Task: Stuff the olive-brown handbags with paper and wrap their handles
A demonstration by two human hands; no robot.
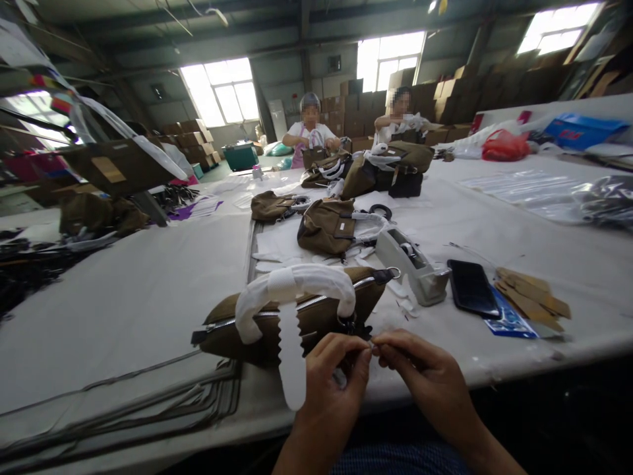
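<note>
In front of me on the table lies an olive-brown handbag (222, 313) with a metal zipper along its top. White wrapping covers its handle (297, 280), and a white notched strip (291, 356) hangs down from it. My left hand (333, 382) and my right hand (425, 369) meet at the bag's near right side, fingertips pinched together. Between them is a small pale piece, too small and hidden to name. Close above my fingers, a dark ring fitting (347, 323) hangs at the handle's end.
A grey tape dispenser (413, 267) stands right of the bag, with a black phone (472, 287) and brown card pieces (531, 297) beyond. More brown bags (326, 227) lie further back. Two people (309, 132) work across the table. Flat dark-edged sheets (198, 402) lie at the near left.
</note>
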